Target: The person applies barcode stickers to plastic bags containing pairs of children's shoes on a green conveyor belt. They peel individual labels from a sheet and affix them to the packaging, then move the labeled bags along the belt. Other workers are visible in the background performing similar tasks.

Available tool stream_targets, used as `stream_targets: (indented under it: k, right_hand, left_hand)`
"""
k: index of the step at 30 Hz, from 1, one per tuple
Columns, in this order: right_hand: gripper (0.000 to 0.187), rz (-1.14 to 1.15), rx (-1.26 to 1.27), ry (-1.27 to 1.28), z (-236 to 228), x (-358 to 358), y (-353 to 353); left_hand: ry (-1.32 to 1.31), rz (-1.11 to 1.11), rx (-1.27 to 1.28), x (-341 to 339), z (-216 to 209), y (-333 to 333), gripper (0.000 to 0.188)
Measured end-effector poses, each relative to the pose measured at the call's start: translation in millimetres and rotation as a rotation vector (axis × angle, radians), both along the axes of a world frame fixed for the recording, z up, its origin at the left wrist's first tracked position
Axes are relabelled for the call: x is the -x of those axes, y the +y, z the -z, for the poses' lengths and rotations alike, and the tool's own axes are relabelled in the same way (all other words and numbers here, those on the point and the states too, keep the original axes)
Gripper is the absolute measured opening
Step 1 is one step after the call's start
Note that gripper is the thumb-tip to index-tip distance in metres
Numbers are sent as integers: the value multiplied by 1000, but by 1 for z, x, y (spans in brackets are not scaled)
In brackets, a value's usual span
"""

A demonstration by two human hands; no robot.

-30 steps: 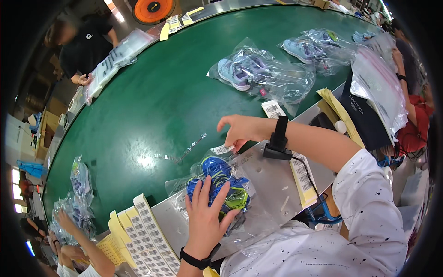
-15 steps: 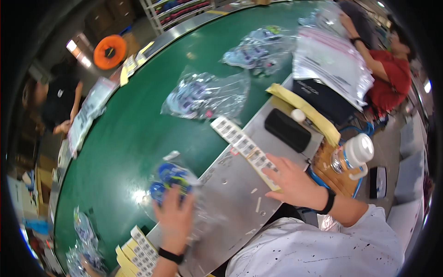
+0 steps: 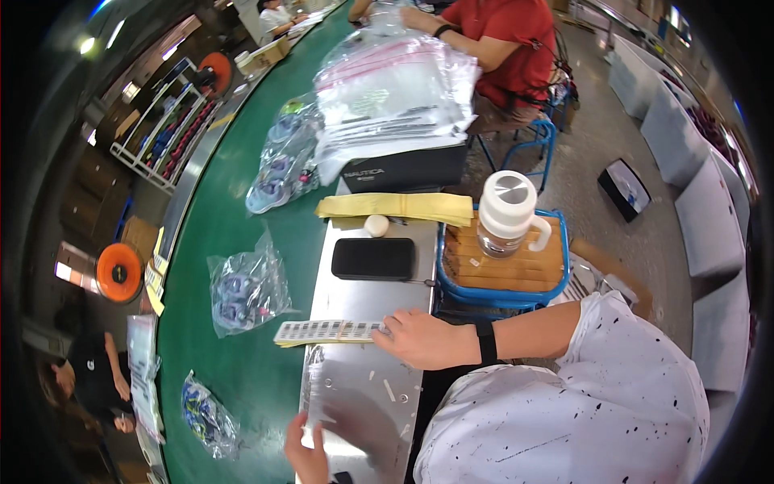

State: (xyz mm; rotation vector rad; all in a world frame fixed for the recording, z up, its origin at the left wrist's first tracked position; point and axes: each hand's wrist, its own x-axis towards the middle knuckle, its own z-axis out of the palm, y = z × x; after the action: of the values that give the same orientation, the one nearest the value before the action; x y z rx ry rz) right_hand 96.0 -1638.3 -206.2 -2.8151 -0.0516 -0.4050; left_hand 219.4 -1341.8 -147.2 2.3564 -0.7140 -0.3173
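Observation:
My right hand (image 3: 423, 337) is closed at the near end of a strip of printed labels (image 3: 326, 331), its fingertips bent onto it. The strip lies across the metal ledge and sticks out over the green surface. Low in the view, my left hand (image 3: 308, 456) is over the ledge's edge, thumb and fingers apart, with nothing clearly in it. Left of it, a clear bag with blue and yellow-green shoes (image 3: 208, 415) lies on the green surface. Farther up lies another clear bag with pale purple shoes (image 3: 238, 297).
On the metal ledge (image 3: 355, 379) are a black phone (image 3: 372, 259), a round white lid (image 3: 376, 225) and yellow strips (image 3: 395, 208). A white bottle (image 3: 508, 214) stands on a blue-framed stool (image 3: 516, 278). Plastic bags (image 3: 395, 97) top a black box (image 3: 407, 171). Co-workers sit beyond and across.
The view has turned rightward. My left hand has come away from the bagged blue shoes, which now lie apart from it. My right hand stays at the label strip.

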Motion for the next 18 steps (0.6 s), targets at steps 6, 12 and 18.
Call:
stream_targets:
  k: [6,12,18]
  right_hand:
    - [38,-18,-456,35,5,19,-13]
    - [39,-24,-984,160,11,100,-27]
    - [34,663,-1350,339,110,215,-43]
  left_hand:
    - [291,67,331,59,28,-41,30]
    - [200,65,265,72,36,-64,24]
    - [131,93,252,77,54,-67,20]
